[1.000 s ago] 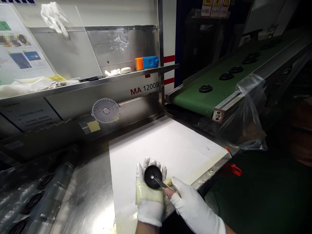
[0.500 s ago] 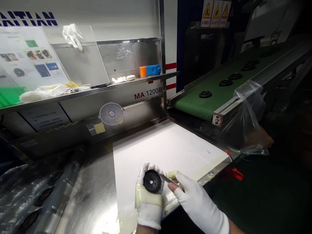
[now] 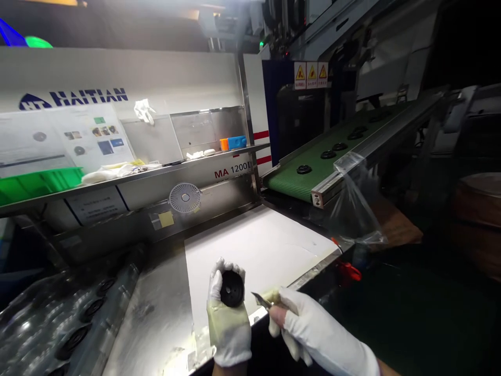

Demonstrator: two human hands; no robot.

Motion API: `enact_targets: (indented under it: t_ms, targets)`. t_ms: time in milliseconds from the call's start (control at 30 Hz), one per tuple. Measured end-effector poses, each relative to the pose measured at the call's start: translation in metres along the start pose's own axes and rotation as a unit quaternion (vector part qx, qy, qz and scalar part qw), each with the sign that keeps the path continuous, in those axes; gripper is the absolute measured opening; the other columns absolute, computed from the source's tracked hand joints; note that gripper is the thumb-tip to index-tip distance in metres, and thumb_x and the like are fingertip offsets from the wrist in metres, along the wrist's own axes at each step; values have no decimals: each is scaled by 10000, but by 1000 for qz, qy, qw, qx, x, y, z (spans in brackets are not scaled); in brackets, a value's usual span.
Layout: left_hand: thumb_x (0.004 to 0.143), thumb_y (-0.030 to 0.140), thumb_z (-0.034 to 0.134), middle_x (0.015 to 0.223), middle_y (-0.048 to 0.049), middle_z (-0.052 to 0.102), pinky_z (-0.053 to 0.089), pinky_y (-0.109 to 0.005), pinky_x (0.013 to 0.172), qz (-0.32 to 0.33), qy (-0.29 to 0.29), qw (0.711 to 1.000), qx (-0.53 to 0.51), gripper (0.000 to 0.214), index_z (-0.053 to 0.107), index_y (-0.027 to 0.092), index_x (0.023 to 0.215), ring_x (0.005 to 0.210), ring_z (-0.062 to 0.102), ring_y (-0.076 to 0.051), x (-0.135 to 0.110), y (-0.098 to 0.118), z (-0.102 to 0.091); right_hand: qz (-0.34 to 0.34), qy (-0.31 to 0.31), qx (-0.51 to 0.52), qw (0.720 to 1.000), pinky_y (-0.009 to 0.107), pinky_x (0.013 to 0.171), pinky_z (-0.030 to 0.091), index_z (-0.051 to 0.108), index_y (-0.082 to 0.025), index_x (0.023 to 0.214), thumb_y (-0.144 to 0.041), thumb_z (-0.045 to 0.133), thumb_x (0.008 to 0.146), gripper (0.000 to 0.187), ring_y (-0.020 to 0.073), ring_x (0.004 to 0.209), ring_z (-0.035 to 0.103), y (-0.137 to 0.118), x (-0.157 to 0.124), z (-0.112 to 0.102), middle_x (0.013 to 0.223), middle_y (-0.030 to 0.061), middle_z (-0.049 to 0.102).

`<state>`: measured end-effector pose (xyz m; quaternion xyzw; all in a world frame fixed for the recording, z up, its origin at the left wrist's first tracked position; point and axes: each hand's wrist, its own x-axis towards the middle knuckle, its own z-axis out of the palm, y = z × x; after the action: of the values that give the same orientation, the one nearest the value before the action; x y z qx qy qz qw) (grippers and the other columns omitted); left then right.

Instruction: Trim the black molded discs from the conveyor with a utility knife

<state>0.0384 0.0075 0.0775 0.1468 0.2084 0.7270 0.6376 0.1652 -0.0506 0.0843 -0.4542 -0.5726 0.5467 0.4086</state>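
Black moulded disc [image 3: 231, 288] with a central hole sits in the cupped left hand [image 3: 229, 326], above the near edge of the white board [image 3: 254, 245], its face tipped up toward the head camera; the white cotton glove on that hand is stained yellowish across the palm, its fingers curled part-way round the rim in a firm hold, not a closed fist; the right hand [image 3: 319, 329], also white-gloved, is closed on the yellow-wrapped handle of a small steel-bladed knife [image 3: 260, 300], the tip pointing at the disc, near it but not touching; with a blade this close to a glove, short controlled strokes would be wise, edge turned away from the supporting fingers, the disc rotated in the left hand rather than the knife swung around it; good light on the rim helps too; beyond the white board, a green belt conveyor [image 3: 309, 180] carries a line of similar black discs [image 3: 304, 169], a clear plastic bag [image 3: 352, 203] hanging from its near end; left of the white board, more black discs [image 3: 72, 342] lie under clear film on a stainless steel bench [image 3: 152, 313]; behind it, a steel shelf [image 3: 136, 177] holds orange and blue plastic blocks [image 3: 234, 142]; a red clip [image 3: 349, 271] sits off its right corner.
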Motion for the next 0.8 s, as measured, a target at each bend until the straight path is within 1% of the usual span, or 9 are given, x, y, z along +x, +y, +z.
enact_targets:
  t_ms: [100, 233, 300, 367, 433, 467, 567, 667, 800]
  targets:
    - [800, 210, 531, 971, -61, 609, 446, -352, 919, 28, -24, 999, 18, 265, 591, 189, 1057, 941, 575, -165, -27, 6, 4, -32, 69, -87, 993, 173, 362, 264, 471, -185, 704, -390, 405, 845, 258, 67, 361, 346, 4, -17, 5, 462, -70, 426]
    - [780, 250, 563, 939, -61, 611, 452, -376, 906, 83, -57, 993, 57, 280, 591, 176, 1049, 939, 581, -192, -58, 4, 1, -105, 136, -211, 962, 202, 527, 369, 532, -192, 699, -285, 461, 807, 159, 111, 579, 497, 6, -37, 14, 646, -26, 557]
    - [767, 258, 582, 935, -64, 611, 448, -377, 907, 106, -64, 989, 77, 298, 589, 169, 1051, 929, 583, -195, -66, 1, 0, -116, 115, -221, 962, 204, 563, 377, 560, -195, 694, -251, 477, 784, 134, 124, 636, 512, 3, -48, 16, 667, -24, 573]
    - [765, 263, 585, 911, -55, 612, 444, -363, 908, 106, -64, 989, 74, 288, 593, 172, 1038, 902, 587, -181, -69, -1, 0, -108, 52, -184, 976, 190, 525, 361, 564, -190, 684, -203, 483, 756, 109, 108, 592, 500, 0, -56, 15, 631, -38, 549]
    - [771, 259, 576, 863, -34, 610, 448, -343, 899, 80, -58, 994, 48, 248, 606, 183, 1005, 855, 591, -157, -67, -3, 1, -87, -2, -123, 989, 177, 456, 323, 546, -183, 694, -186, 468, 754, 99, 81, 508, 470, 0, -60, 12, 609, -51, 519]
    - [776, 256, 568, 841, -25, 606, 454, -333, 890, 64, -54, 996, 31, 226, 613, 185, 986, 833, 592, -147, -64, -4, 3, -77, -8, -99, 992, 174, 430, 305, 531, -179, 697, -197, 459, 768, 103, 71, 472, 453, 2, -59, 10, 604, -53, 509]
    - [783, 236, 553, 815, -9, 595, 471, -309, 867, 10, -50, 999, -20, 191, 632, 194, 952, 799, 589, -126, -50, -7, 5, -73, 56, -70, 993, 178, 408, 296, 482, -179, 701, -279, 440, 823, 163, 62, 420, 425, 13, -46, 8, 592, -56, 493]
    - [780, 216, 552, 810, -7, 597, 484, -307, 853, -29, -40, 997, -52, 182, 644, 206, 937, 789, 586, -119, -31, -10, 5, -71, 126, -96, 985, 188, 432, 318, 446, -192, 721, -317, 418, 849, 181, 65, 403, 429, 25, -24, 9, 556, -71, 467]
    - [797, 196, 525, 812, -6, 605, 479, -316, 877, -32, -2, 998, -48, 172, 648, 203, 917, 814, 581, -117, -5, -13, 8, -46, 155, -186, 969, 209, 467, 324, 420, -201, 716, -321, 427, 840, 173, 100, 468, 471, 30, 5, 8, 544, -58, 480]
